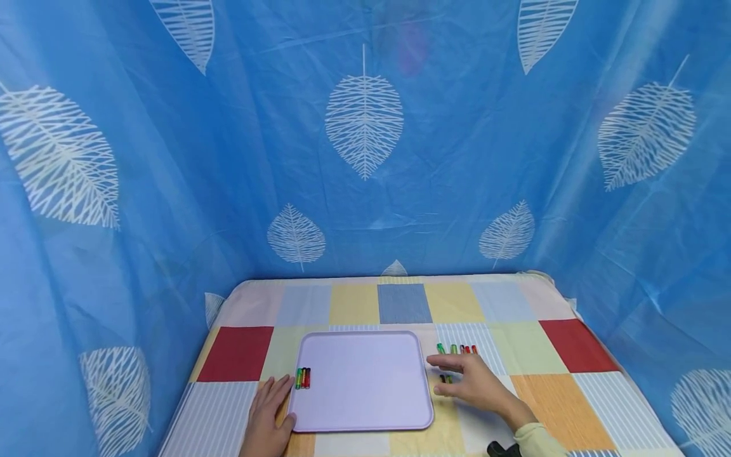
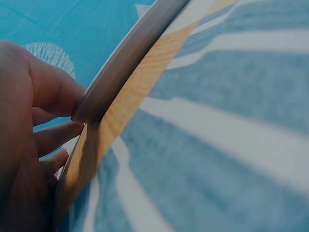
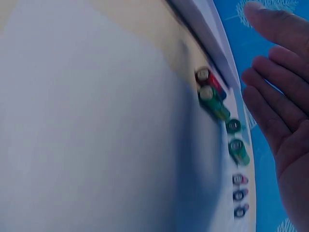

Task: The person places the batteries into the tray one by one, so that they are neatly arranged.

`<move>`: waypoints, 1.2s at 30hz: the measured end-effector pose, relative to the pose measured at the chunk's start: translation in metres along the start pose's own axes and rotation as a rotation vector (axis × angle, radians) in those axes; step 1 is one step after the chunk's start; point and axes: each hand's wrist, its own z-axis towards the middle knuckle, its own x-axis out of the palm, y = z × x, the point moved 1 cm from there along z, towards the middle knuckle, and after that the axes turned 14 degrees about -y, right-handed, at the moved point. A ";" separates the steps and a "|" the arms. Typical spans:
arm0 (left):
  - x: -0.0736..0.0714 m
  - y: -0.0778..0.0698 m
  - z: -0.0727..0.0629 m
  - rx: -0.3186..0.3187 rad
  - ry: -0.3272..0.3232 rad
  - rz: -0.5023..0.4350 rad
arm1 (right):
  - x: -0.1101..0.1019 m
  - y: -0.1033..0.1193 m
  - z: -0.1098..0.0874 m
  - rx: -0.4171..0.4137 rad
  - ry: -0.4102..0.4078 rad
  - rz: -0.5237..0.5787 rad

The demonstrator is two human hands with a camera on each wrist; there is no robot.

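A shallow pale lilac tray [image 1: 365,387] lies flat on the table. My left hand [image 1: 268,416] rests at its near left corner, fingers stretched along the side. In the left wrist view the thumb [image 2: 58,87] touches the tray's rim [image 2: 120,67]. Small green and red batteries [image 1: 303,378] stand side by side at the tray's left edge. My right hand [image 1: 471,384] hovers right of the tray, thumb and fingers apart, holding nothing. Beyond its fingers is a row of green and red batteries [image 1: 454,349]; a dark and green pair [image 1: 445,379] shows between thumb and fingers.
A patchwork cloth [image 1: 354,301] covers the table. Blue curtains [image 1: 365,209] with white leaf prints hang behind and on both sides. A black object [image 1: 502,449] shows by the right sleeve [image 1: 539,439] at the near edge.
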 end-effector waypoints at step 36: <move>0.002 0.000 0.000 0.000 -0.011 0.015 | -0.013 -0.019 -0.020 0.076 -0.041 -0.146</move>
